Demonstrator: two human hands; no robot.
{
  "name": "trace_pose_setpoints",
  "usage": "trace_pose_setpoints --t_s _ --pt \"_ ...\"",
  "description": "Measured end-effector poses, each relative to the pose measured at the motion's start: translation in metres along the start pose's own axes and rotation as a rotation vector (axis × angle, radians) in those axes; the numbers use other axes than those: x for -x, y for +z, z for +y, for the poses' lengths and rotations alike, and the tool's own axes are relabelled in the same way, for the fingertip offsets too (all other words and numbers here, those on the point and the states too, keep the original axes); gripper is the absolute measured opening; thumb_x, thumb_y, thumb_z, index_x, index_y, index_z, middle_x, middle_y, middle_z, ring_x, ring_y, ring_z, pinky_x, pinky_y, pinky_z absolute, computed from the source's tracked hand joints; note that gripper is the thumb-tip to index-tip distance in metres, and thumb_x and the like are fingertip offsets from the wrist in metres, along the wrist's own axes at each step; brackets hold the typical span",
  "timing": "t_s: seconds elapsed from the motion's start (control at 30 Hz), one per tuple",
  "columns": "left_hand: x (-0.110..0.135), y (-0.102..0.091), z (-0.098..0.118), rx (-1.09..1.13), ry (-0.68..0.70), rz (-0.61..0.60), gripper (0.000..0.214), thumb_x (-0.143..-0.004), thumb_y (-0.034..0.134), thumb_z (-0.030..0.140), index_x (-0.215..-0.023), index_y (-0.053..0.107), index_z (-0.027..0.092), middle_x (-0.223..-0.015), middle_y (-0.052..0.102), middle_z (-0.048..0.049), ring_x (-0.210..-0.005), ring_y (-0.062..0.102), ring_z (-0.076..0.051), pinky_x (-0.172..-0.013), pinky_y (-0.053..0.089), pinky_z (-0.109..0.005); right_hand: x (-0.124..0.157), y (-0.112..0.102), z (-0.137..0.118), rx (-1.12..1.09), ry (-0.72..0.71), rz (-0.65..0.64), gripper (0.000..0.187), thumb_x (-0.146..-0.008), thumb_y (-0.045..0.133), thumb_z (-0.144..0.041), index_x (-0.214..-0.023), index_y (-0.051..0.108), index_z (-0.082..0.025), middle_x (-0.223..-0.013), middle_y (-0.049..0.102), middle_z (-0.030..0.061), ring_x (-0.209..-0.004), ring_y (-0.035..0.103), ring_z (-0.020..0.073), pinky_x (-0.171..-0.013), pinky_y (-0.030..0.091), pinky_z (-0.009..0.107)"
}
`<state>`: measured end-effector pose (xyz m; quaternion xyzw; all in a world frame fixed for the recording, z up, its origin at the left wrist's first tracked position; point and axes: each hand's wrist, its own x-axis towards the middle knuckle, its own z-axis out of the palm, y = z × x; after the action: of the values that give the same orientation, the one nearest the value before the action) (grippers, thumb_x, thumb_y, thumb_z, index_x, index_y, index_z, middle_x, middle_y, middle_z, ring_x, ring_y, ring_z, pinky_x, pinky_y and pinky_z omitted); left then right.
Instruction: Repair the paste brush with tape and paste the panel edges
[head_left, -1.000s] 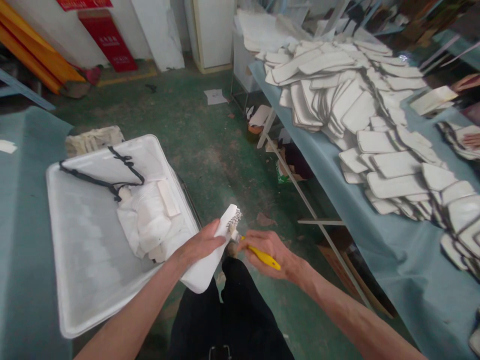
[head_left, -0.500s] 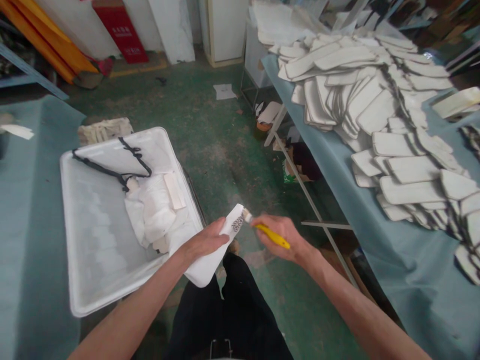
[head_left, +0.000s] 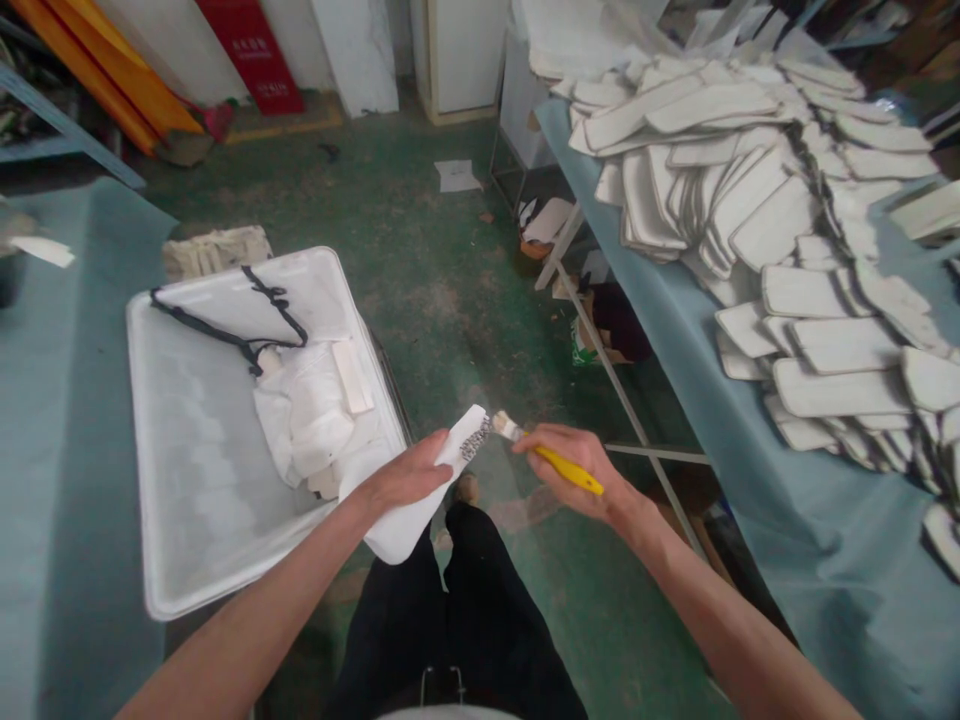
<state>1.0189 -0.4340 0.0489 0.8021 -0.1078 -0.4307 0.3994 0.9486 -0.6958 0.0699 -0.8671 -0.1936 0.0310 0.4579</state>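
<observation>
My left hand [head_left: 412,472] is closed round a stack of long white pads [head_left: 399,535], held at a slant above my legs. Dark speckles mark the layered edges near the upper end of the stack. In my right hand [head_left: 571,462] is a paintbrush [head_left: 568,470] with a yellow handle and pale bristles. The bristle end points at the speckled edges, with a small gap between. Beneath my left forearm stands a white plastic tub [head_left: 202,470], holding a white bag [head_left: 315,410] and a pale flat piece [head_left: 352,376].
A blue-covered table [head_left: 675,330] on the right bears piles of white pads [head_left: 840,345] with dark edges. Another blue-covered table [head_left: 82,420] runs along the left. A dark strap [head_left: 217,330] hangs inside the tub. Boxes [head_left: 600,325] sit under the right table.
The brush has moved right, away from the pad edges. My left hand and the stack have shifted slightly, and the whole view has turned a little.
</observation>
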Motion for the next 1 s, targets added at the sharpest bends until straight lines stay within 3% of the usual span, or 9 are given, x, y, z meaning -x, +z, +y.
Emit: trace_pose_setpoints --t_s 0.03,0.13,0.2,0.4,0.6,0.8,0.87,1.0 --pt "0.000 0.000 0.002 -0.004 -0.004 -0.016 0.036 -0.079 0.061 0.030 -0.114 0.064 0.019 -0.107 0.073 -0.0074 -0.107 0.067 -0.033 -0.096 0.054 -0.041 -0.002 -0.001 0.000 0.009 -0.011 0.012 0.020 -0.099 0.051 -0.015 -0.106 0.069 -0.022 -0.082 0.067 0.0021 -0.074 0.066 0.0165 -0.070 0.048 0.027" --pt "-0.001 -0.003 0.010 0.009 -0.010 -0.053 0.030 -0.082 0.061 0.033 -0.108 0.063 0.020 -0.102 0.072 -0.0057 -0.103 0.067 -0.031 -0.092 0.055 -0.039 -0.003 0.003 -0.008 -0.068 -0.112 -0.131 0.022 -0.098 0.049 -0.015 -0.105 0.069 -0.023 -0.083 0.068 0.0021 -0.073 0.065 0.0166 -0.070 0.049 0.028" --pt "0.000 -0.006 0.014 0.020 -0.016 -0.041 0.029 -0.083 0.060 0.034 -0.108 0.062 0.020 -0.103 0.071 -0.0057 -0.104 0.067 -0.030 -0.092 0.054 -0.038 0.001 0.006 -0.016 -0.153 -0.092 -0.141 0.022 -0.100 0.048 -0.017 -0.106 0.069 -0.022 -0.084 0.068 0.0021 -0.072 0.064 0.0162 -0.071 0.049 0.028" --pt "0.007 -0.016 0.025 0.062 -0.071 0.042 0.037 -0.083 0.060 0.035 -0.117 0.060 0.019 -0.108 0.070 -0.0071 -0.105 0.066 -0.031 -0.091 0.054 -0.039 0.022 0.003 -0.008 -0.558 0.378 0.255 0.025 -0.101 0.060 -0.039 -0.118 0.067 -0.023 -0.086 0.071 0.0015 -0.072 0.064 0.0170 -0.063 0.048 0.028" --pt "0.010 -0.008 0.042 0.114 -0.080 0.050 0.038 -0.084 0.059 0.034 -0.119 0.061 0.019 -0.104 0.071 -0.0069 -0.096 0.067 -0.029 -0.083 0.054 -0.038 0.029 0.017 0.005 -0.824 0.483 0.460 0.026 -0.097 0.071 -0.045 -0.112 0.070 -0.024 -0.081 0.066 0.0001 -0.059 0.050 0.0119 -0.054 0.040 0.026" --pt "0.011 0.000 0.048 0.154 -0.099 0.040 0.038 -0.087 0.057 0.034 -0.121 0.059 0.018 -0.096 0.070 -0.0044 -0.085 0.067 -0.025 -0.069 0.052 -0.033 0.031 0.018 0.006 -0.786 0.503 0.424 0.032 -0.099 0.067 -0.050 -0.117 0.074 -0.025 -0.068 0.052 -0.0038 -0.057 0.045 0.0123 -0.052 0.039 0.026" --pt "0.012 0.003 0.047 0.151 -0.105 0.052 0.035 -0.086 0.057 0.033 -0.118 0.059 0.019 -0.095 0.070 -0.0036 -0.084 0.066 -0.025 -0.069 0.051 -0.033 0.030 0.015 0.003 -0.698 0.495 0.402 0.029 -0.101 0.066 -0.048 -0.116 0.075 -0.026 -0.069 0.056 -0.0029 -0.058 0.049 0.0129 -0.053 0.041 0.027" --pt "0.013 0.009 0.046 0.125 -0.110 0.085 0.031 -0.085 0.057 0.028 -0.115 0.061 0.019 -0.094 0.068 -0.0035 -0.087 0.065 -0.025 -0.073 0.051 -0.034 0.026 0.011 -0.002 -0.420 0.335 0.316 0.024 -0.103 0.064 -0.040 -0.118 0.077 -0.027 -0.101 0.075 0.0062 -0.086 0.069 0.0204 -0.076 0.055 0.034"
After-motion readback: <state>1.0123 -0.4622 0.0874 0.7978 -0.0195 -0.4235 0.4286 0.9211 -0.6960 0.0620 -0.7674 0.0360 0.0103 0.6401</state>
